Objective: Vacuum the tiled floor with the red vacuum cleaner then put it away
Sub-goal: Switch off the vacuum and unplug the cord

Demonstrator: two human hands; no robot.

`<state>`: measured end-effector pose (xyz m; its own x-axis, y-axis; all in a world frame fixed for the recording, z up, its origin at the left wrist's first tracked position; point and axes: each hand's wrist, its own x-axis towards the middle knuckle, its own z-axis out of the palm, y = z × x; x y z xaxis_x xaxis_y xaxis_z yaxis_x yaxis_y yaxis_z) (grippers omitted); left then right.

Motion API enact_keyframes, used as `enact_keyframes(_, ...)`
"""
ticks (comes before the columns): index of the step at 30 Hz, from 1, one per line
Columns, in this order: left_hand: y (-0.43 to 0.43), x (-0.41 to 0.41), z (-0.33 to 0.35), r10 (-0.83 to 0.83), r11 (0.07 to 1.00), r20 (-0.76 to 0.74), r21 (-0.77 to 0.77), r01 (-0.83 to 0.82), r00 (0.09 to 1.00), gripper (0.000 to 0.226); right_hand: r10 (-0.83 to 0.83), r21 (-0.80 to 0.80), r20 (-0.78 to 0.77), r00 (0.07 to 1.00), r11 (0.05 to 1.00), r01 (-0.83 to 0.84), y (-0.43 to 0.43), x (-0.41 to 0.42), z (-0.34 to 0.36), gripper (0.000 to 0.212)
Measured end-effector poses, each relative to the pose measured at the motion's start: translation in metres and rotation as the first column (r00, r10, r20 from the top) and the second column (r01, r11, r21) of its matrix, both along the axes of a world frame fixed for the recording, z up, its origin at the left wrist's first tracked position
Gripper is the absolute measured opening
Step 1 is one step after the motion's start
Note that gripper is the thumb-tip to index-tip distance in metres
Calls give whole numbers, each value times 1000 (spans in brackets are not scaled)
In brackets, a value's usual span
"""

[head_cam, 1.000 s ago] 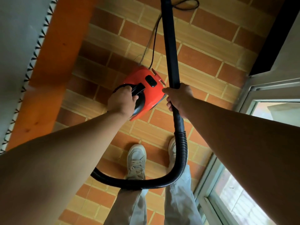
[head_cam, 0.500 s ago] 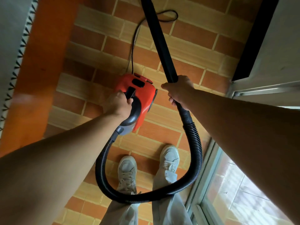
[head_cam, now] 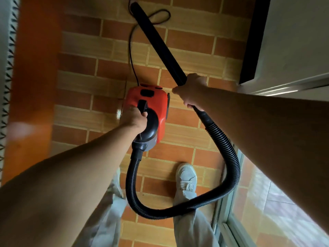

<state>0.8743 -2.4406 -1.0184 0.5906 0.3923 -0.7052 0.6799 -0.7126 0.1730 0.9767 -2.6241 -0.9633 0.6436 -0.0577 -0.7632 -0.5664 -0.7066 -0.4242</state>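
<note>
While the head camera looks straight down, the left grip (head_cam: 134,117), a bare hand, is clamped round the black carry handle (head_cam: 151,122) on top of the red vacuum cleaner (head_cam: 156,104), with the fingers curled under the bar. The cleaner sits mid-frame over the tiled floor (head_cam: 188,41); whether it rests on the tiles or hangs clear of them I cannot tell.

The right grip (head_cam: 191,91) is wrapped tight round the lower end of the black wand (head_cam: 158,43), just above where the ribbed hose (head_cam: 229,157) joins it. From that hand the wand slants up and to the left, towards the top of the frame. The hose leaves the grey near end of the cleaner, drops in a wide loop in front of the light trousers (head_cam: 192,225) and beside a pale shoe (head_cam: 186,175), then climbs on the right to the wand.

A thin black cord (head_cam: 131,50) runs from the far end of the cleaner across the tiles and curls into a loop near the wand's tip.

The tiles are brick red and tan in staggered rows. An orange band (head_cam: 33,68), blurred, runs down the left side. On the right a dark skirting strip (head_cam: 254,38) edges a pale wall (head_cam: 293,32), with a metal-framed pane (head_cam: 231,229) below.
</note>
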Motion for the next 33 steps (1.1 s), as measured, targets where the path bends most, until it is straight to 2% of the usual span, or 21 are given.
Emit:
enact_keyframes(4,8,-8,-5,35,993,-10,-112,-36,999,31,-144,53,-122,982,987,152,14,-9,-2,32)
enact_keyframes(7,16,-5,-4,-17,990,-50,-138,10,999,37,-288,114,-286,914,937,331,28,-15,0,26)
enact_keyframes(10,26,0,-7,-3,967,-75,-254,-16,997,41,-394,114,-373,840,879,463,43,-20,0,24)
enact_keyframes(13,42,0,-11,46,918,-135,-386,-95,990,39,-499,47,-347,794,837,546,59,-29,-3,25)
enact_keyframes(18,62,8,-14,-15,864,-254,-490,-115,967,36,-477,-87,-250,843,878,471,80,-55,-11,35)
enact_keyframes(23,67,11,-13,-54,836,-308,-535,-126,950,46,-542,-126,-233,808,840,527,87,-78,-16,37)
enact_keyframes(28,71,16,-8,-37,806,-398,-555,-208,917,49,-589,-157,-218,778,808,568,94,-98,-15,33)
enact_keyframes(33,70,22,0,-90,831,-388,-537,-146,917,42,-699,-142,-205,685,714,685,104,-107,-16,34)
